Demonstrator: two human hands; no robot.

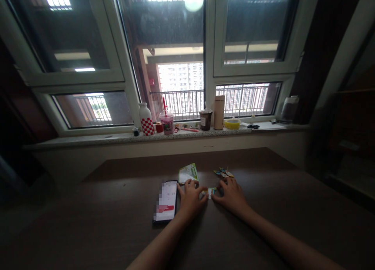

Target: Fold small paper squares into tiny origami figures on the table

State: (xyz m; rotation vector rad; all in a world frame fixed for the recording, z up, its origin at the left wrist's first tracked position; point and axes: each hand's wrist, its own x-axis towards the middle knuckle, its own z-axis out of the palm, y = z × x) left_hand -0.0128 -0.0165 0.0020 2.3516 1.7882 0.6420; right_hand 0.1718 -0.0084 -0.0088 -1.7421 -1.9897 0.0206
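A small printed piece [210, 192], white with green and yellow, lies on the table between my two hands; its exact kind is too small to tell. My left hand [191, 196] has its fingers curled and pinches the left end. From the other side, my right hand [232, 192] grips the right end between thumb and fingers. Just beyond the right hand is a little pile of colourful printed pieces [224, 172]. A green and white printed sheet [188, 173] rests past my left fingers. To the left, close to that hand, a phone [166, 203] lies with its screen lit.
The brown table [117, 196] reaches toward a stone windowsill [123, 138]. On the sill stand a checkered bottle [145, 119], a pink drink cup [166, 122], a dark cup [205, 119], a beige flask [218, 112], yellow tape [232, 124] and scissors [253, 126].
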